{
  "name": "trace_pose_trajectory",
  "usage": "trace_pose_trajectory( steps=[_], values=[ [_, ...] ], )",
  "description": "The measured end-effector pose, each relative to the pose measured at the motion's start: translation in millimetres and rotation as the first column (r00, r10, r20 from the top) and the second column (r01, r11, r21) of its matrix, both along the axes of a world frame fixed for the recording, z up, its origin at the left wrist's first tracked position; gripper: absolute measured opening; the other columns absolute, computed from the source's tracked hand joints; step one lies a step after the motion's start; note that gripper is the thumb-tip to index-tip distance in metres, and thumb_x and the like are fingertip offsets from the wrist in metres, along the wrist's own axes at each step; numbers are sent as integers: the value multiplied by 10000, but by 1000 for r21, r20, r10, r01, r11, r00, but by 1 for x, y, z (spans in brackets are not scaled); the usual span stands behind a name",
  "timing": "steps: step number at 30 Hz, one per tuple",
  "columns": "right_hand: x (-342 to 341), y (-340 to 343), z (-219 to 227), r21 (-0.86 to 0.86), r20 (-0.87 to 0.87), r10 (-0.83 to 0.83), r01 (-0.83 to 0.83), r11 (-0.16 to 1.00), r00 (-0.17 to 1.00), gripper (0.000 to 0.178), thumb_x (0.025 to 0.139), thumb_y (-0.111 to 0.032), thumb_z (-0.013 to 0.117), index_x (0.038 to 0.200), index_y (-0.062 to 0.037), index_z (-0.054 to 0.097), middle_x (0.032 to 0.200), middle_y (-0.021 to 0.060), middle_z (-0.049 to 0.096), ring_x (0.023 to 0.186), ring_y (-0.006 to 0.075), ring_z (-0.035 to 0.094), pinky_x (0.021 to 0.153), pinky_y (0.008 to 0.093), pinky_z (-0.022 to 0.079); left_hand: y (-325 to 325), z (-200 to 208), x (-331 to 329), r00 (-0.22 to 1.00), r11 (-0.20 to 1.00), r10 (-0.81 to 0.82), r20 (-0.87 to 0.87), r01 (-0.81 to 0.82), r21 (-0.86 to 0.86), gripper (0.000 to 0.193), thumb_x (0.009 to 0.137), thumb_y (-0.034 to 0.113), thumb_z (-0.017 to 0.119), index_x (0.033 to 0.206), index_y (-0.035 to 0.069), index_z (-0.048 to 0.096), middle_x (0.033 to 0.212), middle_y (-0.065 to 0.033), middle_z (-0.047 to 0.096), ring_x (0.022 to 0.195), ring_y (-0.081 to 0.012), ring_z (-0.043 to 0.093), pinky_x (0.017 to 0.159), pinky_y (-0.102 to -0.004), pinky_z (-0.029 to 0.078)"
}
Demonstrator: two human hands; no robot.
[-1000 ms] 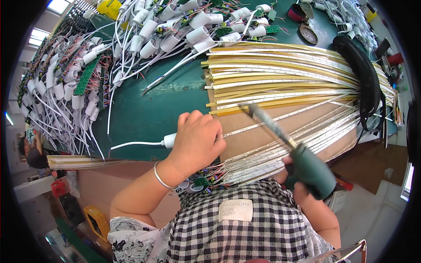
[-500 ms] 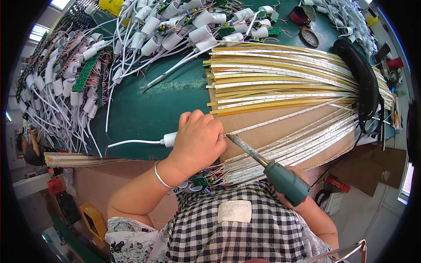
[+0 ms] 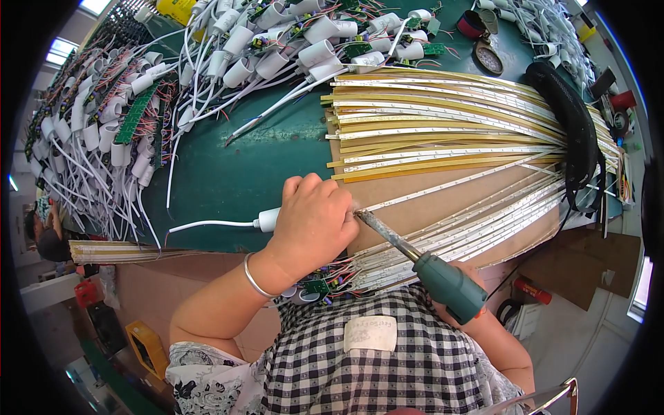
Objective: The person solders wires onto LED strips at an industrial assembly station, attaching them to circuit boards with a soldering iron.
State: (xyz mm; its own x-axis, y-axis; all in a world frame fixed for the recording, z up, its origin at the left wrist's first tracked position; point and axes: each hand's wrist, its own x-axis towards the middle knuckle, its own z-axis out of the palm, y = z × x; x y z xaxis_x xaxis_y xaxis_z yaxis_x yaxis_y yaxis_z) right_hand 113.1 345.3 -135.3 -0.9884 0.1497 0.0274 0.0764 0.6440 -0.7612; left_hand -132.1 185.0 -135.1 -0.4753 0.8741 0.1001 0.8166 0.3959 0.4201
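Note:
My left hand (image 3: 311, 221) is closed, with a white plastic cap (image 3: 268, 220) showing at its left side and a white cable running from it over the green table. What the fingertips pinch is mostly hidden by the hand. Beyond them starts a thin white LED strip (image 3: 429, 189), stretching to the upper right. My right hand (image 3: 473, 272) grips the green handle of a soldering iron (image 3: 449, 287), which covers much of that hand. The iron's dark tip meets the near end of the strip by my left fingertips, where a little haze shows.
White LED strips (image 3: 456, 238) lie fanned on brown cardboard (image 3: 408, 200), circuit boards at their near ends. Yellow-backed strips (image 3: 443, 124) lie beyond, under a black weight (image 3: 570, 128). White caps with cables and boards (image 3: 104, 138) pile up left and at the back. Solder wick-like tins (image 3: 487, 59) stand behind.
The soldering iron has shifted very slightly left and down at its handle. Faint haze now shows by its tip. My left hand has stayed in place.

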Motion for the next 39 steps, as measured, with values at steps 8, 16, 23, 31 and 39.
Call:
trace_pose_trajectory(
  steps=[8,16,23,31,39],
  values=[
    [5,4,-3,-164,-9,-1,-1,986,1000,469,765,-100,706,1175,14,510,911,97,624,766,209,649,704,295,518,-1,0,1,1000,1000,-2,12,2,-11,80,685,98,639,683,100,559,713,-34,526,780,-246,496,796,-384,361],
    [-50,13,20,-875,45,-364,213,436,930,769,831,-532,628,1326,18,421,1167,146,550,1009,219,587,847,371,500,3,-1,-4,1000,1000,-4,2,4,-2,73,689,115,634,690,98,563,716,-41,533,783,-254,500,787,-394,362],
    [-104,3,-7,-985,13,-376,76,153,926,783,829,-451,644,1388,6,340,1272,180,489,1064,286,577,1037,515,414,-7,2,-2,999,988,-3,-32,-2,-154,185,640,257,624,632,71,618,733,-119,600,811,-300,552,700,-451,382],
    [-99,6,-24,-938,-138,-362,-4,348,922,786,875,-450,574,1461,-50,237,1469,122,329,1306,314,385,1058,504,383,-4,-7,9,999,998,43,-29,-44,-45,174,680,238,637,694,70,683,764,-74,639,866,-240,554,811,-393,355],
    [-106,4,-23,-904,-178,-365,-5,428,914,761,879,-435,554,1469,-72,238,1480,126,320,1331,331,362,1041,508,379,-1,-5,2,999,994,43,-29,-46,-101,196,681,238,630,724,61,701,784,-77,655,870,-239,563,822,-389,353]
  ],
)
